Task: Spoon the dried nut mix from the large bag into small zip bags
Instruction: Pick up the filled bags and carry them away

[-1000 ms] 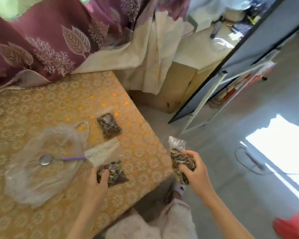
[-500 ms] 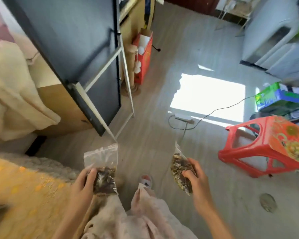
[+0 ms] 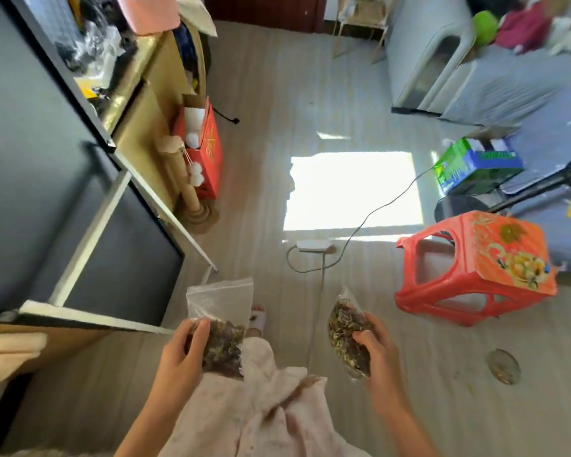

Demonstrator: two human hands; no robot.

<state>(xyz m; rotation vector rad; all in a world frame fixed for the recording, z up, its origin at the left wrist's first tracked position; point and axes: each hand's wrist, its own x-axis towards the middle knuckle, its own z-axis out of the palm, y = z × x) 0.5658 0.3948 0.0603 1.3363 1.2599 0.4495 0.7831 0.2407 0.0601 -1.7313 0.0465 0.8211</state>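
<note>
A small zip bag [image 3: 221, 328] holding dark dried nut mix in its lower half is gripped by the left hand [image 3: 178, 357], the thumb pressed across the filled part and the clear, empty top standing upright above it. A second filled zip bag [image 3: 348, 334] is clasped edge-on in the right hand [image 3: 378, 354], the fingers [image 3: 363, 336] curled around its side. Both bags are held in the air above a pale pink garment [image 3: 261, 410] and the wooden floor [image 3: 277, 110], apart from each other. A red plastic stool [image 3: 475, 275] is seen tipped on the floor to the right, a white power strip [image 3: 313, 245] with its cable lies ahead beside a sunlit patch, and a dark panel [image 3: 30, 159] in a white frame stands at the left.
</note>
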